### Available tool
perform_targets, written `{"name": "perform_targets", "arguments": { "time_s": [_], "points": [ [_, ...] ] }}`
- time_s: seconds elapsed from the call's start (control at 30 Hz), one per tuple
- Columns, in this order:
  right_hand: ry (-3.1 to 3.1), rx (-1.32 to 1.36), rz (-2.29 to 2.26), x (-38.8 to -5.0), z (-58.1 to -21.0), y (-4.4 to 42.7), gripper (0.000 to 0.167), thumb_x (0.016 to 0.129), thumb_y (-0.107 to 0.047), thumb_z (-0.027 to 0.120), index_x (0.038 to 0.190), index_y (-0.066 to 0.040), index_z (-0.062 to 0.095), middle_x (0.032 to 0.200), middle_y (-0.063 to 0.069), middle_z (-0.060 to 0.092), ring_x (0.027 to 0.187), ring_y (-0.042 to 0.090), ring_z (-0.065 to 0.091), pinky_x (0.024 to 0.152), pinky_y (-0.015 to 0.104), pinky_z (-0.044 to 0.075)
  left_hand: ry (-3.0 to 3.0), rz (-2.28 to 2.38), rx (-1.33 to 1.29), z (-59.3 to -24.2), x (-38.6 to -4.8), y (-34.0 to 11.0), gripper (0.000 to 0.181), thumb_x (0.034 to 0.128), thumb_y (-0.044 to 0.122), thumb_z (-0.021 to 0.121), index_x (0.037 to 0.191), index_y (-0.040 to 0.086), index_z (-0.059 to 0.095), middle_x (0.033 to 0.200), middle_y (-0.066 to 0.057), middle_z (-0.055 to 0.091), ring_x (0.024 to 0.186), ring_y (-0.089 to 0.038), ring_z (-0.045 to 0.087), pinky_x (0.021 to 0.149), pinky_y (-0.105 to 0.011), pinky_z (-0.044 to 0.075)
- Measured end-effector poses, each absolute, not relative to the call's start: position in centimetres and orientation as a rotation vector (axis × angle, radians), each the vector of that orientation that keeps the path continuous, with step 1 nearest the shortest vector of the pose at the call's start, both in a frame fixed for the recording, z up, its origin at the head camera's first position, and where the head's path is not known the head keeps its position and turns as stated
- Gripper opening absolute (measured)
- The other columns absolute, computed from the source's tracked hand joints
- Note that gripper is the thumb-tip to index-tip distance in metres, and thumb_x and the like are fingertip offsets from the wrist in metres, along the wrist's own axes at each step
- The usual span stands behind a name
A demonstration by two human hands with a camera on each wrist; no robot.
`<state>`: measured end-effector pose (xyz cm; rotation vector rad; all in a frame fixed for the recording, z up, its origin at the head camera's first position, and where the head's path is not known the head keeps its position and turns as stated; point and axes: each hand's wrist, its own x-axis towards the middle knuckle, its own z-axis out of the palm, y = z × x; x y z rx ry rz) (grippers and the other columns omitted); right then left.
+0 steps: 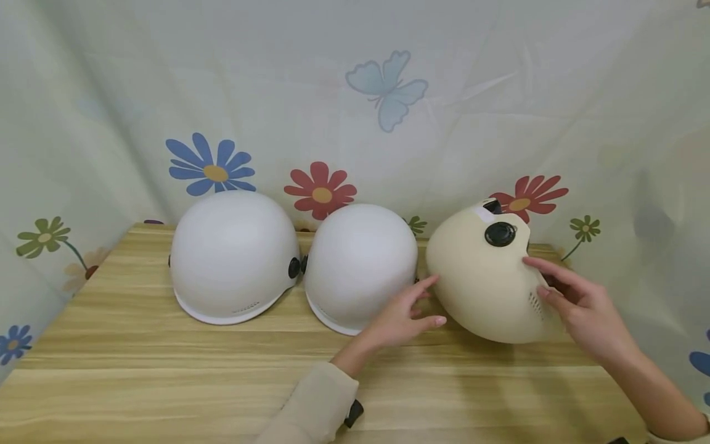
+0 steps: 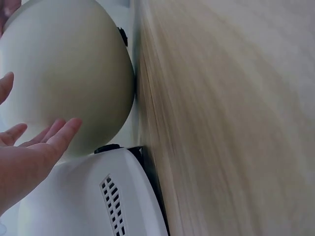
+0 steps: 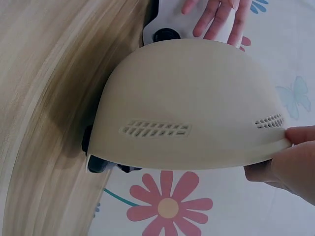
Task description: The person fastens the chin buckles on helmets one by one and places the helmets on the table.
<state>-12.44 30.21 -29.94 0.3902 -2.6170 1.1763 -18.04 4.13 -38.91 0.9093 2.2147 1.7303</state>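
A cream helmet (image 1: 482,277) is tipped on its side at the right of the table, its rim turned to the right and a black round side piece (image 1: 500,234) facing up. My right hand (image 1: 588,314) grips its rim, thumb outside and fingers going inside; the right wrist view shows this hand (image 3: 300,160) at the rim near a vent. My left hand (image 1: 402,314), fingers loosely spread, is at the helmet's left side; whether the fingertips touch it I cannot tell. Beside that hand sits a white helmet (image 1: 360,259), dome up.
Another white helmet (image 1: 235,246) stands dome up at the left, close against the middle one. The wooden table (image 1: 183,376) runs back to a curtain (image 1: 288,86) printed with flowers and a butterfly.
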Motion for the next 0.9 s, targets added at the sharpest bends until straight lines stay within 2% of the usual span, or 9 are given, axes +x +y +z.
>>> {"name": "perform_targets", "arguments": {
  "time_s": [0.1, 0.2, 0.27, 0.37, 0.5, 0.73, 0.8, 0.9],
  "points": [
    [-2.641, 0.372, 1.187, -12.4, -29.9, 30.4, 0.044, 0.093, -0.006, 0.051, 0.136, -0.014, 0.045, 0.131, -0.009, 0.042, 0.106, -0.007, 0.043, 0.069, 0.007, 0.041, 2.213, 1.729, 0.918, -39.1, -18.0, 4.4, 0.066, 0.0859, 0.020, 0.065, 0.142, 0.016, 0.031, 0.143, -0.001, 0.033, 0.125, -0.025, 0.038, 0.095, -0.031, 0.040],
    [-2.664, 0.382, 1.192, -12.3, -29.6, 30.6, 0.046, 0.093, -0.005, 0.051, 0.137, -0.016, 0.044, 0.130, -0.011, 0.041, 0.092, -0.002, 0.048, 0.051, 0.018, 0.039, 2.210, 1.732, 0.920, -39.3, -17.9, 4.6, 0.066, 0.0856, 0.019, 0.065, 0.142, 0.016, 0.031, 0.143, -0.001, 0.033, 0.125, -0.026, 0.039, 0.095, -0.031, 0.040],
    [-2.689, 0.403, 1.174, -12.3, -29.3, 30.8, 0.047, 0.092, -0.005, 0.052, 0.137, -0.017, 0.043, 0.129, -0.015, 0.042, 0.085, 0.002, 0.050, 0.045, 0.025, 0.036, 2.211, 1.732, 0.915, -39.3, -17.9, 4.7, 0.067, 0.0857, 0.019, 0.065, 0.143, 0.016, 0.031, 0.143, -0.001, 0.033, 0.125, -0.025, 0.039, 0.095, -0.031, 0.041],
    [-2.731, 0.442, 1.108, -12.3, -28.8, 30.9, 0.049, 0.091, -0.005, 0.054, 0.137, -0.019, 0.044, 0.128, -0.018, 0.044, 0.080, 0.003, 0.051, 0.046, 0.025, 0.037, 2.201, 1.740, 0.900, -39.3, -17.9, 4.8, 0.067, 0.0861, 0.019, 0.065, 0.143, 0.016, 0.029, 0.144, -0.002, 0.032, 0.126, -0.026, 0.038, 0.096, -0.032, 0.040],
    [-2.753, 0.510, 1.016, -12.4, -28.5, 31.0, 0.049, 0.088, -0.003, 0.058, 0.134, -0.015, 0.048, 0.123, -0.023, 0.047, 0.089, -0.002, 0.053, 0.057, 0.019, 0.041, 2.192, 1.746, 0.897, -39.3, -17.9, 4.7, 0.068, 0.0865, 0.019, 0.064, 0.144, 0.015, 0.028, 0.145, -0.003, 0.031, 0.127, -0.026, 0.036, 0.097, -0.034, 0.039],
    [-2.691, 0.598, 0.927, -12.4, -28.8, 31.2, 0.051, 0.084, 0.005, 0.060, 0.132, -0.012, 0.051, 0.118, -0.030, 0.047, 0.074, 0.003, 0.055, 0.051, 0.020, 0.039, 2.205, 1.730, 0.921, -39.3, -17.9, 4.8, 0.069, 0.0860, 0.018, 0.065, 0.144, 0.015, 0.028, 0.145, -0.003, 0.031, 0.127, -0.026, 0.037, 0.096, -0.034, 0.040],
    [-2.681, 0.594, 0.900, -12.4, -28.8, 31.2, 0.052, 0.083, 0.006, 0.061, 0.131, -0.011, 0.051, 0.117, -0.030, 0.046, 0.075, 0.002, 0.055, 0.050, 0.021, 0.039, 2.202, 1.731, 0.926, -39.2, -17.8, 4.8, 0.069, 0.0857, 0.018, 0.065, 0.144, 0.016, 0.028, 0.145, -0.003, 0.031, 0.127, -0.025, 0.037, 0.095, -0.033, 0.040],
    [-2.685, 0.526, 0.899, -12.4, -29.0, 31.4, 0.052, 0.084, 0.004, 0.061, 0.132, -0.011, 0.050, 0.120, -0.023, 0.047, 0.081, -0.005, 0.055, 0.052, 0.018, 0.042, 2.183, 1.738, 0.939, -39.2, -17.7, 4.9, 0.069, 0.0857, 0.018, 0.065, 0.144, 0.016, 0.028, 0.145, -0.004, 0.032, 0.127, -0.025, 0.037, 0.095, -0.032, 0.040]
  ]
}}
